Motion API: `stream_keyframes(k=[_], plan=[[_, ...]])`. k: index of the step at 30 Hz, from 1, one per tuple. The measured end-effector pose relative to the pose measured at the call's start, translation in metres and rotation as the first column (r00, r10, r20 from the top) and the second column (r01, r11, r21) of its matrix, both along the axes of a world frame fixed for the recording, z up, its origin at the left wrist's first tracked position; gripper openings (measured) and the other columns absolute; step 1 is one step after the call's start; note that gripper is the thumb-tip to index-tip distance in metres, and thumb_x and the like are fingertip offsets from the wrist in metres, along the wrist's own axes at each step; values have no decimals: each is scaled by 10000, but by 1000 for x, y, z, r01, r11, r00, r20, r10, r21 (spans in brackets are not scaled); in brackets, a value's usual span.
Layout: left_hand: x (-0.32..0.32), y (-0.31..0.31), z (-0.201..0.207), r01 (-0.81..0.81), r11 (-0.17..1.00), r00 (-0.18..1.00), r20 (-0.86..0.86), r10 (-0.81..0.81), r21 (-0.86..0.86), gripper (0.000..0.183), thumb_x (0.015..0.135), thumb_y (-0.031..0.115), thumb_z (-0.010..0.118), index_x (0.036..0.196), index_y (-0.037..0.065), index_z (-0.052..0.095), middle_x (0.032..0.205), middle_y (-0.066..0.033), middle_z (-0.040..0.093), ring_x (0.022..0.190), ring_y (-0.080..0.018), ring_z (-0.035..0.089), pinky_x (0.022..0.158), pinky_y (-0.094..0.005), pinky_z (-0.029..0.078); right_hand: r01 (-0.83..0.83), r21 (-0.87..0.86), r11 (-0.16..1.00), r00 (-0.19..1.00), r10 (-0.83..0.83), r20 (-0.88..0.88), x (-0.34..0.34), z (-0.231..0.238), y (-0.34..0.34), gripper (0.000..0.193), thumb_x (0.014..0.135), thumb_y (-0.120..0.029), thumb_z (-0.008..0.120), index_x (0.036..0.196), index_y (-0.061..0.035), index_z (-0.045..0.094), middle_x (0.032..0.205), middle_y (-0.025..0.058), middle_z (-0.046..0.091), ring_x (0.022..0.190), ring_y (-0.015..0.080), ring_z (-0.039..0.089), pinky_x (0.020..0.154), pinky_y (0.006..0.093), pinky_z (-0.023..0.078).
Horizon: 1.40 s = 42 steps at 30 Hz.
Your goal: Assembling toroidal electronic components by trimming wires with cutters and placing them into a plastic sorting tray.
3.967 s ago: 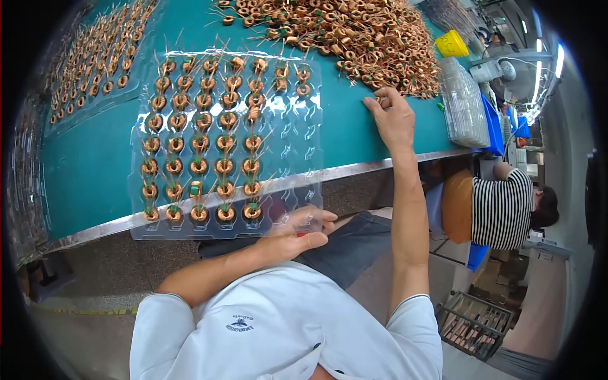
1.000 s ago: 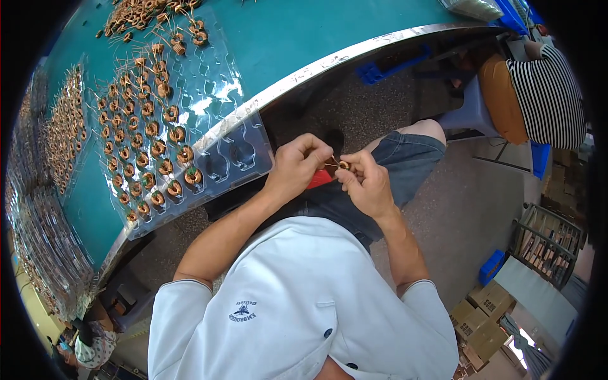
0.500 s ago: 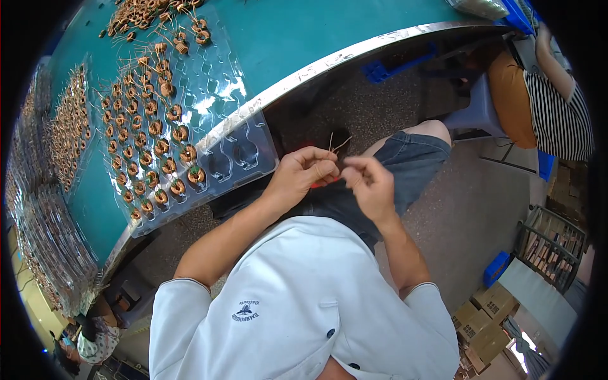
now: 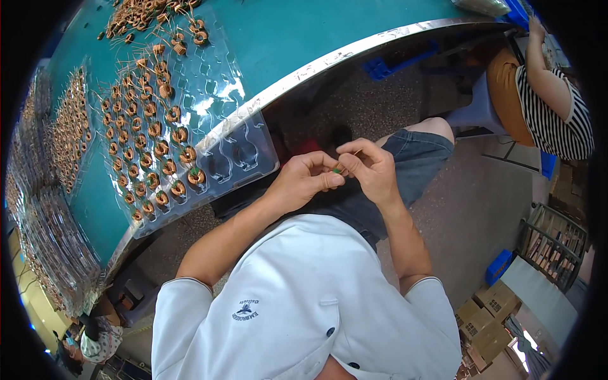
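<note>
Above my lap, my left hand point(image 4: 305, 182) is closed, pinching a small green toroid core point(image 4: 337, 170) that its fingers mostly cover. Close against it on the right, my right hand point(image 4: 375, 176) has its thumb and forefinger pressed on a thin copper wire point(image 4: 356, 152) by the core. How far the wire is wound round the core is hidden. To the left, copper-wound toroid coils point(image 4: 188, 154) with upright wire ends fill much of a clear plastic tray point(image 4: 218, 82), which juts over the table edge.
Loose toroid coils point(image 4: 142, 14) lie heaped at the far left of the green table point(image 4: 297, 38). Tall stacks of clear trays point(image 4: 54, 228) stand at the left. A person in a striped top point(image 4: 550, 101) sits at the right. Cartons point(image 4: 491, 320) stand at lower right.
My right hand has risen slightly and closed in on my left hand, now pinching the wire. My left hand has turned a little, exposing the green core. The seated person's arm has moved.
</note>
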<state>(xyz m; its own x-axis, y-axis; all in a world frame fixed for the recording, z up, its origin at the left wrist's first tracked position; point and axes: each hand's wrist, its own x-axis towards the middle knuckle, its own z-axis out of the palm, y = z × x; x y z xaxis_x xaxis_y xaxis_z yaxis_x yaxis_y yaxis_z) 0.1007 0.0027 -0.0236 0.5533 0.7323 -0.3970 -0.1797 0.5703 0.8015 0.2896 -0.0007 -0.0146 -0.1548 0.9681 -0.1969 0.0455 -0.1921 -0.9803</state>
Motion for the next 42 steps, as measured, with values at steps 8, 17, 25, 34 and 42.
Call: stream_keyframes(k=[8, 17, 25, 34, 42], plan=[[8, -5, 2, -63, 997, 998, 12, 63, -35, 200, 886, 173, 708, 983, 22, 620, 869, -58, 667, 781, -111, 608, 721, -256, 502, 217, 272, 938, 976, -208, -59, -14, -5, -15, 42, 901, -35, 650, 901, 6, 638, 831, 50, 634, 709, 99, 621, 628, 217, 490], [12, -3, 7, -158, 985, 987, 4, 158, -64, 189, 906, 156, 686, 1016, 17, 622, 895, -70, 679, 813, -117, 636, 733, -253, 514, 427, 109, 898, 893, -400, -205, -9, 11, -3, 140, 898, -30, 658, 1026, 12, 619, 811, 32, 618, 619, 58, 541, 546, 191, 451], [1, -1, 14, -268, 963, 963, 22, 268, -6, 210, 903, 98, 676, 1077, -13, 639, 922, -64, 683, 815, -108, 639, 724, -246, 534, 52, 30, 998, 988, -56, 144, -18, 33, -5, 128, 880, -58, 684, 980, 20, 669, 866, 30, 655, 748, 71, 597, 646, 202, 478], [-49, -6, 26, -288, 947, 957, 31, 287, 141, 305, 899, 106, 685, 1169, -8, 600, 1044, -70, 673, 952, -113, 622, 854, -258, 499, -113, 324, 939, 981, 53, 188, -53, 79, 48, 66, 889, -17, 648, 852, 37, 638, 797, 44, 625, 693, 90, 566, 606, 224, 436], [-82, -19, 24, -359, 924, 931, 121, 345, 134, 369, 897, 202, 706, 1184, -1, 594, 1061, -86, 674, 998, -144, 623, 903, -269, 486, -266, 406, 875, 947, 157, 281, -169, 125, 146, 134, 889, -106, 669, 866, 26, 679, 686, -9, 634, 631, 19, 518, 546, 198, 404]])
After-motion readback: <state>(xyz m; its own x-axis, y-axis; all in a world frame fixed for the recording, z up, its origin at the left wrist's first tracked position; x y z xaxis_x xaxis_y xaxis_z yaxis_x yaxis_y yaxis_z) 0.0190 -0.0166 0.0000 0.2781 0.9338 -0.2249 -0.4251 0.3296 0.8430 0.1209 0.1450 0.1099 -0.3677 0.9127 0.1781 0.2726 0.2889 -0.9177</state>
